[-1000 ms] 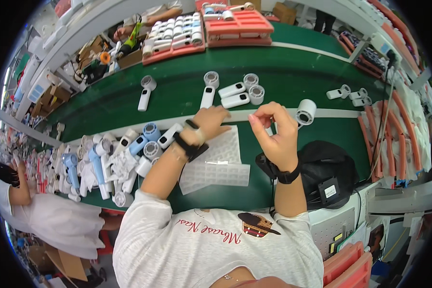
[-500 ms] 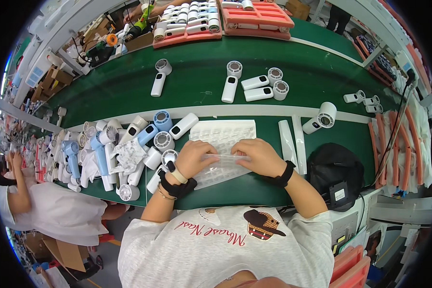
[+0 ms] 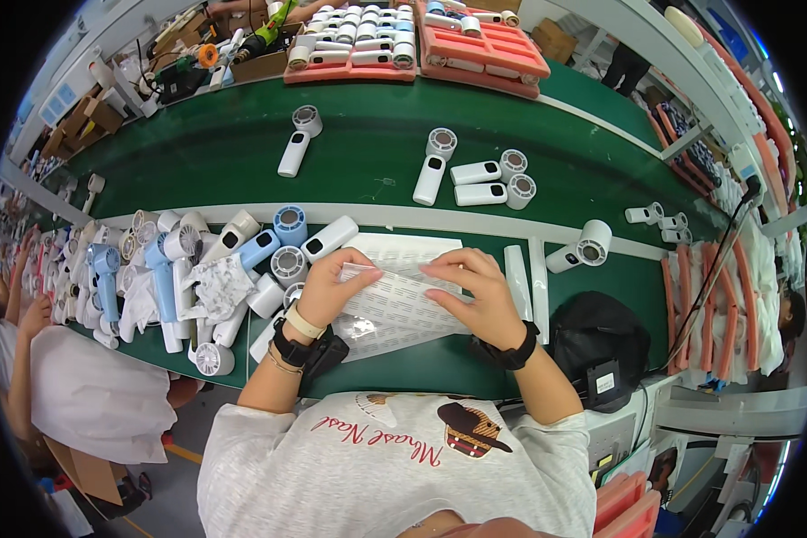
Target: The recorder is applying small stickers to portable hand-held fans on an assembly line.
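A translucent sheet of small printed labels [image 3: 393, 309] is in front of me, tilted over the table edge side. My left hand [image 3: 327, 289] pinches its upper left corner between thumb and fingers. Over the sheet's right part is my right hand [image 3: 475, 291], its thumb and forefinger spread apart with nothing visible between them. Beneath and beyond lies another white printed sheet [image 3: 403, 242], partly covered. Close to my left hand are a blue handheld fan [image 3: 290, 224] and several white ones, among them a white fan [image 3: 330, 238].
Many fans and a crumpled white cloth [image 3: 220, 287] crowd the left. White strips [image 3: 517, 280], a fan [image 3: 592, 244] and a black bag [image 3: 599, 341] lie at right. More fans sit on the green surface [image 3: 359, 134] beyond, before pink trays [image 3: 484, 63]. Another person [image 3: 94, 394] works at left.
The clear sheet, earlier bunched between both hands, is now spread out with its rows showing. My right hand has loosened its pinch and its fingers have parted. The view has shifted slightly.
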`<move>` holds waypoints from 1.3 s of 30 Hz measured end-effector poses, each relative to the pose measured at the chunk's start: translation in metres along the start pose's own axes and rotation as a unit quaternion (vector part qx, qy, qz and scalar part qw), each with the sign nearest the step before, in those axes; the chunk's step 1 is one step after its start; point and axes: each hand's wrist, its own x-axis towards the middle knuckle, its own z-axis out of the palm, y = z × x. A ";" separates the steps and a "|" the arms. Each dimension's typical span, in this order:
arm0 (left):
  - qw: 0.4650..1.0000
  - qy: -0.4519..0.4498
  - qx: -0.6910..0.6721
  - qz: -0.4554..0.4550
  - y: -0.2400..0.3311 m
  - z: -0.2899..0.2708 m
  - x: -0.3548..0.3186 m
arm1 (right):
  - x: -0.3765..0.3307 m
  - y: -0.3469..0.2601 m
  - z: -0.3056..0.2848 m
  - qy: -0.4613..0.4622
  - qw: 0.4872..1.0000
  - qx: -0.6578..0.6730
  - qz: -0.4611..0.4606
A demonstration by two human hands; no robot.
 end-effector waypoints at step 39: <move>0.791 -0.033 0.576 -0.203 -0.048 -0.037 0.288 | -0.035 -0.037 -0.079 0.118 0.984 0.070 -0.112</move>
